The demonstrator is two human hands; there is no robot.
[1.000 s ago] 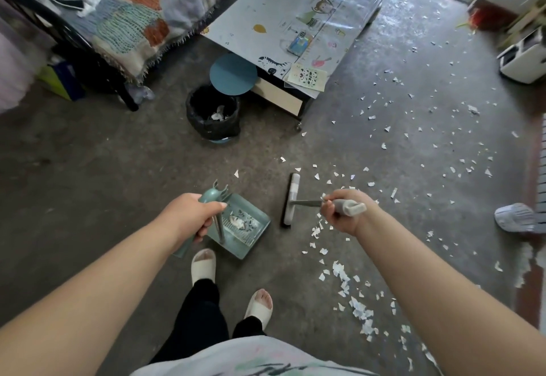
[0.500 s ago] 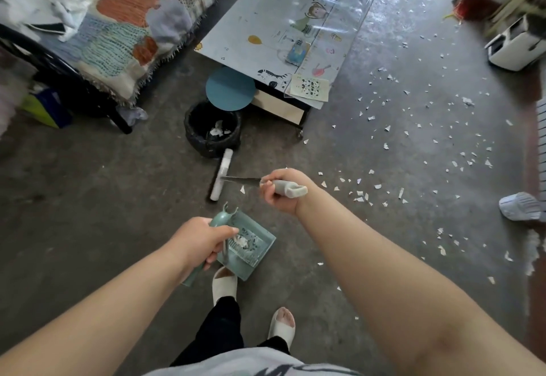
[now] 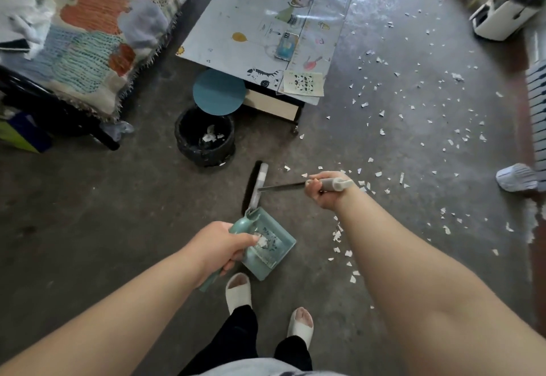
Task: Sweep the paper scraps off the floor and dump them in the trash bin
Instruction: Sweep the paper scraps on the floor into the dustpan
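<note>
I log a grey concrete floor [image 3: 88, 198]. White paper scraps [image 3: 336, 235] lie scattered over its right half, few toward centre. A black trash bin [image 3: 204, 155] stands on it just beside the low table [image 3: 236, 9], with scraps inside. One white slipper [image 3: 517, 180] lies at the right edge.

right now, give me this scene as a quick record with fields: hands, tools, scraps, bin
left hand: left hand grips the handle of the teal dustpan
right hand: right hand grips the broom by its handle; the broom head sits just beyond the dustpan
dustpan contents: a few white scraps
paper scraps: paper scraps scattered over the floor, mostly to the person's right
trash bin: black trash bin beside the low table, some paper inside
</note>
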